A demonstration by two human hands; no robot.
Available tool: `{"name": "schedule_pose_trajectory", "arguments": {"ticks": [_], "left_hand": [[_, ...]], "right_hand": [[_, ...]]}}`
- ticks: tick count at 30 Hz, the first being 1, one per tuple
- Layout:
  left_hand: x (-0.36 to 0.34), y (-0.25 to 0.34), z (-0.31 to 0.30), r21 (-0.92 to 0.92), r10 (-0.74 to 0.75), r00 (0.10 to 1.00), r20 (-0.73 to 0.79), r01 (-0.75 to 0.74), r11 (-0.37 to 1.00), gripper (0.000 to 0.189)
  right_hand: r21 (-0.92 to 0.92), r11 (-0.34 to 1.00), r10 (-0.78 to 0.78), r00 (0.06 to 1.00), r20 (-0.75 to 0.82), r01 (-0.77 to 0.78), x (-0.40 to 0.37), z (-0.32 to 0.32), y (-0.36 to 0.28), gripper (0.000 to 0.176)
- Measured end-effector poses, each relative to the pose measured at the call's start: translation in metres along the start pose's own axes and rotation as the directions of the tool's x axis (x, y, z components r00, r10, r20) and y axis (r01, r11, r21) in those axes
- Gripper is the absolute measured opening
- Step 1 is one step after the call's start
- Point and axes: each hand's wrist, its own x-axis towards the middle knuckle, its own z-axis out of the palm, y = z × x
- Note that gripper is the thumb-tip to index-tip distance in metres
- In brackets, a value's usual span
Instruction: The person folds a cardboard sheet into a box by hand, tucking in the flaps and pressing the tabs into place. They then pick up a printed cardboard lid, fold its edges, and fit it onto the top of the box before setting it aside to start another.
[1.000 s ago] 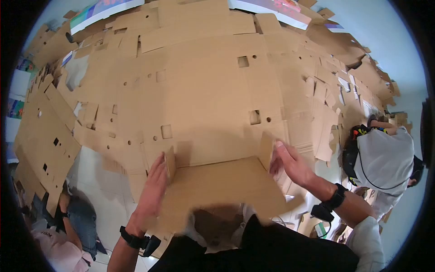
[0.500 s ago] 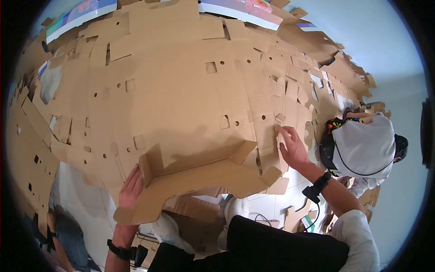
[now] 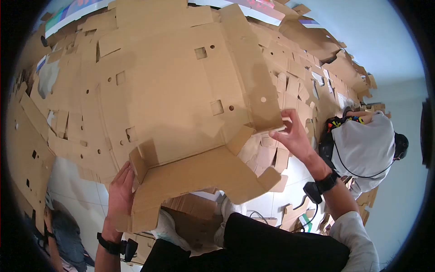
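A large brown cardboard sheet (image 3: 163, 86), with square cut-outs and round holes, lies in front of me, partly folded into a box. Its near panel (image 3: 190, 174) is raised and has a curved cut-out edge, with small end flaps folded inward. My left hand (image 3: 121, 188) rests against the outside of the left end flap (image 3: 138, 165), fingers stretched out. On the other side, the long right side panel (image 3: 253, 68) stands up from the sheet. My right hand (image 3: 297, 136) has thumb and fingers curled on that panel's near corner, by the right end flap (image 3: 241, 139).
Flat cardboard pieces (image 3: 72, 131) lie layered under and around the sheet. Printed boxes (image 3: 258, 11) line the far edge. A person in a white top (image 3: 364, 143) bends over at the right; another person's jeans (image 3: 70, 240) show at lower left. Cardboard scraps (image 3: 294, 217) lie on the tiled floor.
The right side panel has come up from flat, with my right hand now at its corner. My left hand and the near panel have shifted slightly left.
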Motion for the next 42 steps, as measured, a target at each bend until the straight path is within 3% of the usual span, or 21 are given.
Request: {"name": "schedule_pose_trajectory", "arguments": {"ticks": [3, 4, 7, 8, 11, 14, 17, 18, 21, 22, 24, 26, 29, 31, 33, 34, 35, 37, 38, 41, 42], "left_hand": [[0.0, 0.006, -0.001, 0.016, -0.022, 1.0, 0.005, 0.022, 1.0, 0.059], [0.0, 0.007, 0.0, 0.051, -0.004, 1.0, 0.006, 0.004, 0.999, 0.059], [-0.004, -0.012, 0.013, 0.155, 0.115, 0.993, 0.008, -0.115, 0.981, 0.057], [-0.005, -0.019, 0.016, 0.19, 0.165, 0.986, 0.014, -0.164, 0.968, 0.057], [0.011, 0.029, -0.017, 0.001, 0.066, 0.998, 0.023, -0.066, 0.998, 0.055], [0.003, 0.005, 0.003, 0.119, 0.1, 0.994, 0.054, -0.106, 0.987, 0.057], [0.002, 0.009, 0.003, 0.102, 0.059, 0.997, 0.044, -0.063, 0.993, 0.055], [-0.003, 0.006, 0.007, 0.074, 0.013, 1.0, -0.026, -0.011, 0.997, 0.055], [-0.024, -0.01, 0.02, 0.013, -0.207, 0.957, -0.205, 0.214, 0.977, 0.056], [-0.03, -0.014, 0.019, 0.01, -0.314, 0.918, -0.24, 0.326, 0.945, 0.057], [-0.041, -0.022, 0.014, -0.079, -0.499, 0.829, -0.253, 0.496, 0.865, 0.057], [-0.052, -0.036, 0.004, -0.232, -0.648, 0.739, -0.186, 0.608, 0.759, 0.054], [-0.071, -0.084, -0.012, -0.359, -0.719, 0.694, -0.025, 0.665, 0.655, 0.045], [-0.063, -0.065, -0.046, -0.798, -0.729, 0.663, 0.172, 0.528, 0.292, 0.045], [-0.048, -0.023, -0.076, -0.954, -0.653, 0.695, 0.301, 0.218, -0.207, 0.049], [-0.031, 0.006, -0.086, -0.967, -0.677, 0.693, 0.247, 0.13, -0.22, 0.058], [-0.032, 0.003, -0.086, -0.964, -0.636, 0.743, 0.208, 0.266, -0.005, 0.062], [-0.034, -0.002, -0.082, -0.788, -0.52, 0.835, 0.18, 0.439, 0.432, 0.07], [-0.027, 0.012, -0.09, -0.761, -0.535, 0.812, 0.233, 0.495, 0.42, 0.086], [-0.04, 0.004, -0.089, -0.88, -0.332, 0.931, 0.155, 0.283, 0.382, 0.098], [-0.042, 0.004, -0.09, -0.834, -0.344, 0.926, 0.153, 0.308, 0.458, 0.098]], "right_hand": [[-0.274, 0.962, -0.022, 0.997, -0.069, 0.002, 0.017, 0.007, -0.057, 0.07], [-0.273, 0.937, -0.254, 0.962, -0.098, 0.219, 0.022, 0.013, -0.058, 0.058], [-0.31, 0.928, -0.135, 0.961, 0.242, 0.209, 0.018, 0.007, -0.114, 0.036], [-0.16, 0.87, -0.38, 0.841, 0.384, 0.466, 0.018, 0.008, -0.122, 0.021], [-0.103, 0.941, -0.177, 0.728, 0.663, 0.322, 0.005, 0.014, -0.172, 0.016], [-0.086, 0.905, -0.237, 0.662, 0.711, 0.417, 0.009, 0.05, -0.153, 0.026], [-0.086, 0.805, -0.414, 0.659, 0.628, 0.587, 0.023, 0.091, -0.113, 0.032], [-0.287, 0.771, -0.225, 0.665, 0.713, 0.568, 0.022, 0.09, -0.122, 0.04], [-0.286, 0.527, -0.51, 0.567, 0.647, 0.8, 0.007, 0.106, -0.113, 0.047], [-0.298, 0.561, -0.517, 0.608, 0.602, 0.772, 0.006, 0.107, -0.112, 0.049], [-0.315, 0.631, -0.517, 0.687, 0.51, 0.709, 0.006, 0.101, -0.11, 0.053], [-0.33, 0.611, -0.517, 0.678, 0.522, 0.72, 0.009, 0.097, -0.104, 0.055], [-0.373, 0.584, -0.474, 0.675, 0.565, 0.721, 0.008, 0.1, -0.102, 0.053], [-0.377, 0.582, -0.471, 0.677, 0.566, 0.72, 0.008, 0.099, -0.102, 0.054], [-0.375, 0.568, -0.482, 0.666, 0.57, 0.732, 0.011, 0.098, -0.098, 0.055], [-0.376, 0.565, -0.486, 0.664, 0.569, 0.735, 0.011, 0.099, -0.097, 0.055], [-0.38, 0.565, -0.486, 0.668, 0.564, 0.732, 0.011, 0.1, -0.096, 0.056], [-0.391, 0.562, -0.486, 0.673, 0.557, 0.729, 0.01, 0.101, -0.095, 0.057], [-0.393, 0.561, -0.486, 0.674, 0.557, 0.729, 0.01, 0.101, -0.096, 0.057], [-0.403, 0.549, -0.484, 0.672, 0.561, 0.732, 0.009, 0.101, -0.096, 0.059], [-0.406, 0.544, -0.486, 0.67, 0.562, 0.735, 0.01, 0.1, -0.095, 0.06]]}}
